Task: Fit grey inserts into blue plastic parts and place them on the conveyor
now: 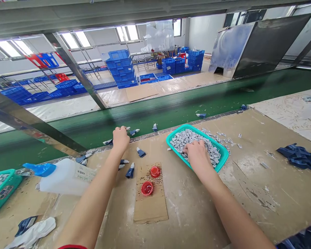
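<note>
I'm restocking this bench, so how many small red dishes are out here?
2. One small red dish sits near the top of the cardboard sheet, and another sits just below it. Neither looks hidden, and no others show.

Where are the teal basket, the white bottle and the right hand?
Teal basket (221,153), head view, on its rim.
White bottle (62,180), head view, on its body.
Right hand (197,156), head view, on the back of the hand.

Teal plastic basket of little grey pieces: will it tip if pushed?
The teal plastic basket probably slides rather than tips, being wide and shallow on the scuffed tan tabletop. The heap of small grey pieces may make it fairly heavy, and they could spill over its low rim.
</note>
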{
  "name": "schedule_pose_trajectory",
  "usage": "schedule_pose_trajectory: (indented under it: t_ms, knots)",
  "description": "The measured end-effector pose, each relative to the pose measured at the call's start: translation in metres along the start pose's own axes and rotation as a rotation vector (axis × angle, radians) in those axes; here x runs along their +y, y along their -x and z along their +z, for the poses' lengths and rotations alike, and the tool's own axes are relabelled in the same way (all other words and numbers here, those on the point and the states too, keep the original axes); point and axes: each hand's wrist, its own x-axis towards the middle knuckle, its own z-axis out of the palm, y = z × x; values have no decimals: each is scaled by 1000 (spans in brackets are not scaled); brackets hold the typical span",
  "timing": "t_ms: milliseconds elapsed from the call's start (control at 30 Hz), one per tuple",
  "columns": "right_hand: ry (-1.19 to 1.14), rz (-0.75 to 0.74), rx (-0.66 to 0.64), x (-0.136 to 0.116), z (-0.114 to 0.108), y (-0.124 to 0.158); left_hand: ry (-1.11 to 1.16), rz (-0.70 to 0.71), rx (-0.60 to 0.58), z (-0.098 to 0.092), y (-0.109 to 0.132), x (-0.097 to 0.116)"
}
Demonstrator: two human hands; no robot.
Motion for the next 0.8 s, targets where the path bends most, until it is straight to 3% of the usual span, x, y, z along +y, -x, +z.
schedule_pose_trajectory:
  t_ms: [67, 167, 267, 367, 467, 600, 700, 800]
  knots:
    - [-130, 8, 49, -1, -7, 0, 88, 13, -50, 6, 3, 16]
    - [-517, -12, 69, -5, -21, 5, 272, 40, -142, 8, 20, 40]
    - [-905, -68, -66, -13, -26, 16, 453, 55, -230, -1, 55, 57]
    - [-1124, -82, -230, -26, -19, 26, 616, 21, -291, -19, 100, 65]
    - [-1299, -67, -359, -36, -11, 34, 794, -97, -324, -38, 144, 66]
    - [-1442, -57, -579, -42, -12, 38, 897, -269, -270, -54, 185, 63]
    - [-1469, -7, -607, -42, -14, 39, 939, -286, -217, -61, 196, 62]
    - [-1417, -53, -602, -42, -12, 40, 946, -264, -173, -65, 196, 61]
